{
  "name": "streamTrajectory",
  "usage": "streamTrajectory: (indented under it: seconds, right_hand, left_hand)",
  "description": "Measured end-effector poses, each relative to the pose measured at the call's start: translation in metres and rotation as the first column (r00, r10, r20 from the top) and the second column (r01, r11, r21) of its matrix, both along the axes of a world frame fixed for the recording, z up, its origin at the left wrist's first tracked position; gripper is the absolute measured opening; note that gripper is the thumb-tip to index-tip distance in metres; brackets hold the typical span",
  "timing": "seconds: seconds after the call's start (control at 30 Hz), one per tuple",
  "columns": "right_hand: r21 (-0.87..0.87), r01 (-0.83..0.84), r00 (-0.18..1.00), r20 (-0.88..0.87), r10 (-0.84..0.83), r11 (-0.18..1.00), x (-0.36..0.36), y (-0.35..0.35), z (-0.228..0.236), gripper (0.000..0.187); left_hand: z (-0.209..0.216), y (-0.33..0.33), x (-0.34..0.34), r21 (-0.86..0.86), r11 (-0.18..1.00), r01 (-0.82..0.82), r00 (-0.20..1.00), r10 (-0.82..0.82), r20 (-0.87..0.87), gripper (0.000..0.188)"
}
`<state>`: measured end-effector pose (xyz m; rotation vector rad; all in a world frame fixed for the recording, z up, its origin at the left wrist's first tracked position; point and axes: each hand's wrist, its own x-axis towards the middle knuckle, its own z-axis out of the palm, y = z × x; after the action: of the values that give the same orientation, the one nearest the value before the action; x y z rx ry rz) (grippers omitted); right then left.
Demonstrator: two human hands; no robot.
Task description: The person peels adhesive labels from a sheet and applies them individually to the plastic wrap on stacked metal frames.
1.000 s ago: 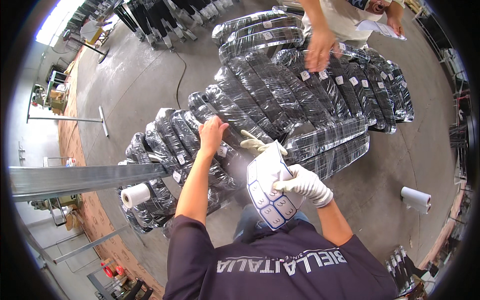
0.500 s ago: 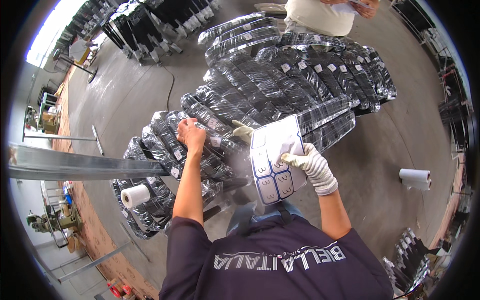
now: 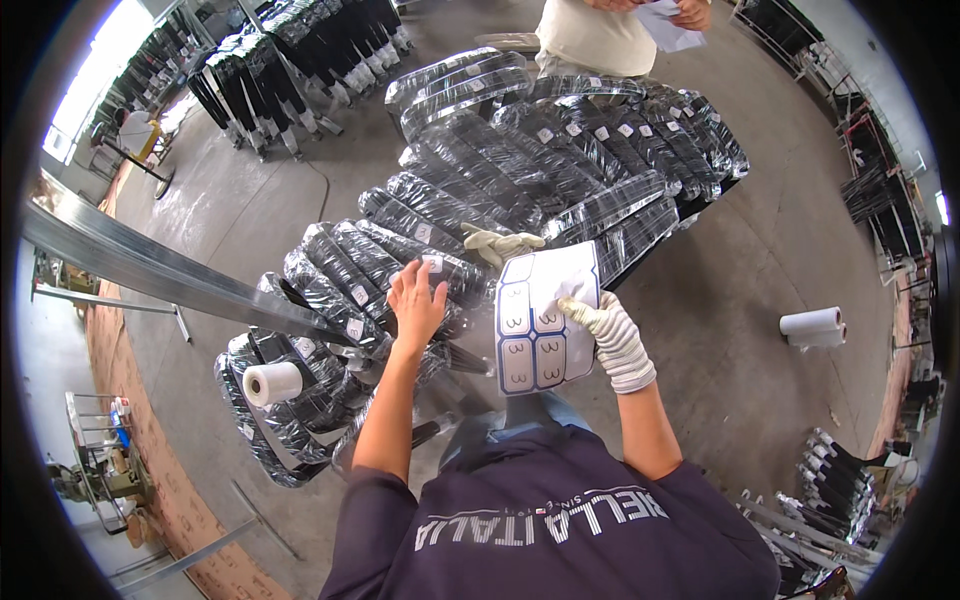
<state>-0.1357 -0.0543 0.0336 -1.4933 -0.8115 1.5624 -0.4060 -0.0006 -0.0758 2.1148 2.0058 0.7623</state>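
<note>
My right hand (image 3: 608,340), in a white knitted glove, grips a sheet of stickers (image 3: 530,349) by its right side, thumb on top. The sheet is white with blue-framed boxes. My bare left hand (image 3: 418,303) hovers with its fingers apart over a row of long black parts wrapped in clear film (image 3: 365,255). A small white label (image 3: 432,264) on one wrapped part is beside its fingertips. Just beyond the sheet, a loose pale glove (image 3: 500,243) lies on the wrapped parts.
A roll of clear film (image 3: 272,383) lies on the wrapped parts at left, near a long metal bar (image 3: 190,275). More wrapped parts (image 3: 590,135) are stacked ahead, where a person (image 3: 598,35) stands holding paper. White rolls (image 3: 812,325) lie on the floor at right.
My left hand has left the wrapped part it was touching and come back toward me, its fingers spreading. The sheet stays in my right hand, now flatter to view. The whole view has shifted slightly.
</note>
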Motion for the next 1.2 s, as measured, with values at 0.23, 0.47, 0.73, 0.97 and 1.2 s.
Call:
streamTrajectory:
  seconds: [0.23,0.47,0.73,0.97,1.2]
  right_hand:
    - [0.075,-0.125,0.951,0.294,0.098,0.989,-0.015,0.031,0.012,0.051]
    - [0.064,-0.233,0.949,0.235,0.212,0.970,-0.011,0.117,-0.003,0.046]
    - [0.076,-0.568,0.820,0.144,0.555,0.820,-0.016,0.221,-0.026,0.034]
    - [0.034,-0.712,0.673,-0.251,0.696,0.701,-0.025,0.237,-0.017,0.033]
    - [0.030,-0.688,0.705,-0.214,0.677,0.725,-0.006,0.228,-0.014,0.028]
  left_hand:
    - [-0.029,0.052,0.028,-0.186,0.958,-0.218,0.970,0.192,-0.149,0.062]
    - [-0.027,0.067,0.051,-0.172,0.880,-0.442,0.879,0.387,-0.278,0.057]
    - [-0.004,0.058,0.054,-0.091,0.891,-0.445,0.772,0.433,0.465,0.021]
    - [0.077,0.065,0.105,-0.168,0.981,-0.097,0.032,0.172,0.985,0.061]
    - [0.100,0.078,0.115,0.070,0.968,-0.242,0.956,0.225,0.190,0.043]
